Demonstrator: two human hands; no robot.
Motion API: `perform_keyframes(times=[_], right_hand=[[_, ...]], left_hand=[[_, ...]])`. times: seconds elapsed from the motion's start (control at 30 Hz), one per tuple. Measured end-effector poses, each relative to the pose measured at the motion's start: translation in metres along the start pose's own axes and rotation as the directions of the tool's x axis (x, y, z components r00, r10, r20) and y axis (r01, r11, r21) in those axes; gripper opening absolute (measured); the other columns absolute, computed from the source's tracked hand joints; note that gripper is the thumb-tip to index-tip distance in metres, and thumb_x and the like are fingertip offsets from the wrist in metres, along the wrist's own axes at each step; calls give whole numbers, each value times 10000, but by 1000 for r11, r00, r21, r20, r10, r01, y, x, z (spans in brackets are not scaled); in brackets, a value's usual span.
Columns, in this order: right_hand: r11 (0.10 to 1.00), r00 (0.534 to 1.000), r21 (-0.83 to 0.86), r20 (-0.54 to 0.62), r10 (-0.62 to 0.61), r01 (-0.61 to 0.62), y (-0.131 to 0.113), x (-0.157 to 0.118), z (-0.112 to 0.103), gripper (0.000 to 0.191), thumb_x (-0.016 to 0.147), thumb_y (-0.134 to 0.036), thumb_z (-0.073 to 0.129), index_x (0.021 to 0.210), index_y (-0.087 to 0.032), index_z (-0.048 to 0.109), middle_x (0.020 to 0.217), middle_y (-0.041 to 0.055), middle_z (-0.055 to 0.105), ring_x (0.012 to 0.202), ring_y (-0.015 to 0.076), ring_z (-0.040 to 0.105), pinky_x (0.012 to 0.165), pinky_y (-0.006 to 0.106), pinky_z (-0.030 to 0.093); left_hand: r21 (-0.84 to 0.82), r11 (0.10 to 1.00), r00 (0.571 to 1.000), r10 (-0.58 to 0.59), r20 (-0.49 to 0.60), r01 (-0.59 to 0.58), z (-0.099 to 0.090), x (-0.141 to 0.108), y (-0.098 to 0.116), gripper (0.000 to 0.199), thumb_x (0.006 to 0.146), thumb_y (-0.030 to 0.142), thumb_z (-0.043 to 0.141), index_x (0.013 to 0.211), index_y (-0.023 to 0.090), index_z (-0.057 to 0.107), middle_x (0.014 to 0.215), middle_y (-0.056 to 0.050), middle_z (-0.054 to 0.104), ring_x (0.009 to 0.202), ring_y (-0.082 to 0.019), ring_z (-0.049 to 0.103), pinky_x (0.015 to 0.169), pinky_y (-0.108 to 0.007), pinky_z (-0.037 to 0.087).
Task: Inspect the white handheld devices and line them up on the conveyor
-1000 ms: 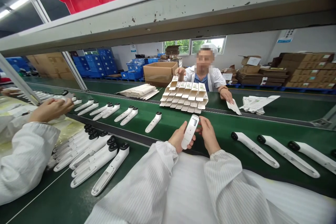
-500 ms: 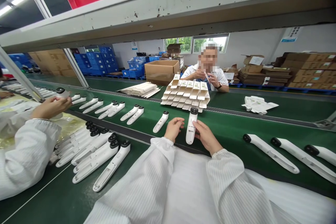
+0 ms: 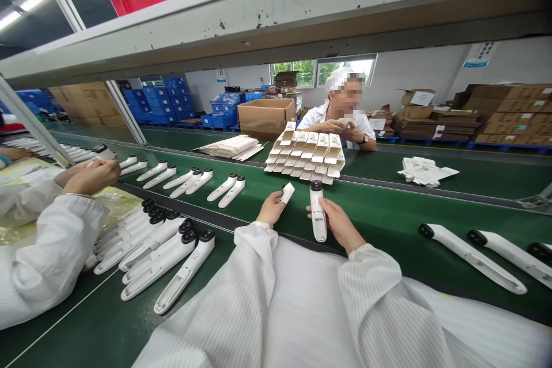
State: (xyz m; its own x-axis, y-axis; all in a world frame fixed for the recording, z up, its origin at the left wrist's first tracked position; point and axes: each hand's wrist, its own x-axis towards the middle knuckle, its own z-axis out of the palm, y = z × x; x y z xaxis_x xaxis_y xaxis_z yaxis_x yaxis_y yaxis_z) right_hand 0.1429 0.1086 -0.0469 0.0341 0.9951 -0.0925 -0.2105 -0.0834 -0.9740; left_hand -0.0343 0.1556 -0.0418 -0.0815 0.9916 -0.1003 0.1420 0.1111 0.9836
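My right hand (image 3: pixel 339 222) grips a white handheld device (image 3: pixel 318 214), long and slim with a black head, resembling a forehead thermometer. It stands nearly upright, its black head on top and an open recess low on the side facing me. Just to the left, my left hand (image 3: pixel 270 209) is closed around a second white device (image 3: pixel 287 193), tilted, with its lower part hidden by the fingers. Both hands are over the near green belt (image 3: pixel 366 207). Left of them, a pair of similar white devices (image 3: pixel 232 192) lies on the belt.
White cartons (image 3: pixel 308 155) stand stacked across from me, with flat cartons (image 3: pixel 230 146) beside them. More devices (image 3: pixel 474 259) lie at right and a pile (image 3: pixel 164 247) at left. Co-workers' hands (image 3: pixel 92 175) are at left; another person sits opposite. A shelf beam (image 3: pixel 259 23) crosses overhead.
My left hand has moved slightly left and taken hold of the second device from the belt. Devices on the belt have shifted right. The person opposite has turned their head.
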Motion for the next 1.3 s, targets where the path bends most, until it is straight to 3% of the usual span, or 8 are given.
perform_keyframes(times=[0.17,0.43,0.53,0.67,0.9,1.07,1.2,1.3], right_hand=[[855,991,-516,-135,-13,-59,-1,7,-17,261,822,-403,498,931,-172,548,885,68,670,683,173,630,646,287,451],[287,969,-956,-130,-209,-66,-1,0,-28,325,847,-273,421,1080,-124,590,1149,177,559,1050,310,532,792,380,413],[343,892,-936,-88,-444,79,-3,-1,-22,363,840,-257,428,1161,-155,564,1217,148,531,1120,306,474,875,410,391],[723,901,-582,38,-433,372,1,2,-6,326,808,-417,501,1018,-194,612,1056,86,614,876,211,584,824,362,449],[992,988,-9,97,-122,123,-1,-5,7,421,629,-452,695,961,-218,584,877,18,623,819,189,575,663,300,488],[997,996,66,70,-55,50,-9,-10,2,372,688,-546,636,868,-221,612,812,8,596,791,166,547,631,269,475],[997,996,75,87,-30,23,-6,-6,1,363,697,-547,642,881,-233,635,814,10,614,772,159,558,645,269,480],[997,996,75,82,-27,20,-3,-2,0,360,693,-535,654,882,-230,637,810,8,634,754,151,572,640,257,476]], left_hand=[[-589,753,929,-79,362,294,17,-20,7,318,737,100,434,1007,124,600,815,-74,607,712,-165,577,543,-250,439],[-604,670,869,-129,478,431,34,-39,19,370,893,384,381,965,101,608,784,-90,628,515,-106,517,360,-177,306],[-596,674,872,-152,465,435,37,-40,19,384,892,438,415,948,113,612,706,-57,596,523,-106,522,373,-175,306],[-627,671,904,-162,397,395,43,-39,14,183,813,320,589,878,150,586,682,-18,577,577,-110,543,447,-186,365],[-562,778,930,-75,359,280,40,-32,8,183,725,225,623,899,177,596,770,-23,611,705,-139,578,641,-250,448],[73,993,994,101,-49,-97,1,-8,12,205,785,207,525,967,170,611,955,-86,631,917,-207,584,830,-348,447],[679,726,888,378,-264,-107,-32,7,8,427,781,196,542,1203,133,523,1263,-177,501,1214,-320,417,995,-447,339],[780,625,948,229,-221,31,-40,11,1,469,760,158,562,1223,118,500,1275,-208,489,1228,-363,396,1006,-495,299]])
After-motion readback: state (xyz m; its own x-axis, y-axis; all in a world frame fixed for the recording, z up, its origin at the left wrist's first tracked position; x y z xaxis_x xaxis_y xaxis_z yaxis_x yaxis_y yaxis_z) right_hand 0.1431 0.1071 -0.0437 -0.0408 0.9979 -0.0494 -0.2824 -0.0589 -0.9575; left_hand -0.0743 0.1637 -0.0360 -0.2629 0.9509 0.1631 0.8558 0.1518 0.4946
